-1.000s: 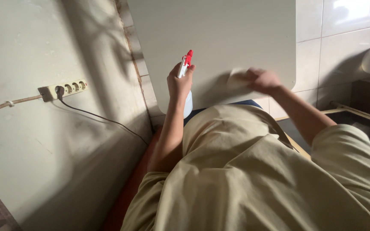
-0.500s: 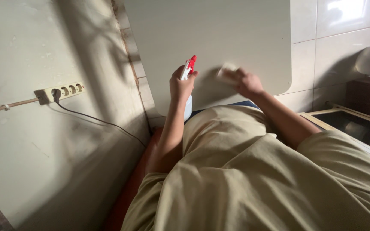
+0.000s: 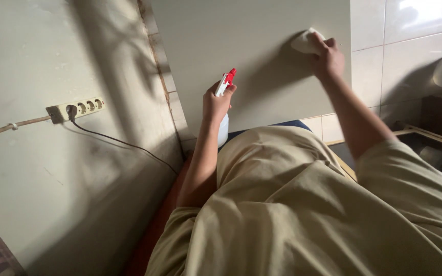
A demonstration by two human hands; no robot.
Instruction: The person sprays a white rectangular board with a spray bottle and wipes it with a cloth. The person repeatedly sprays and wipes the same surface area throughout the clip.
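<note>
Tiled wall (image 3: pixel 410 30) behind the board (image 3: pixel 251 51): my right hand (image 3: pixel 328 59) presses a cloth (image 3: pixel 307 42) near its right edge; my left hand (image 3: pixel 216 102) clamps the sprayer (image 3: pixel 224 84) lower left.

Red trigger on a white spray bottle (image 3: pixel 224 97), a white cloth (image 3: pixel 305 42) pressed on the pale beige panel (image 3: pixel 251 51). Glossy white tiles (image 3: pixel 415 30) behind, a cream power strip (image 3: pixel 75 109) trailing a black cable (image 3: pixel 124 144), and a khaki shirt (image 3: pixel 303 214) filling the foreground.
</note>
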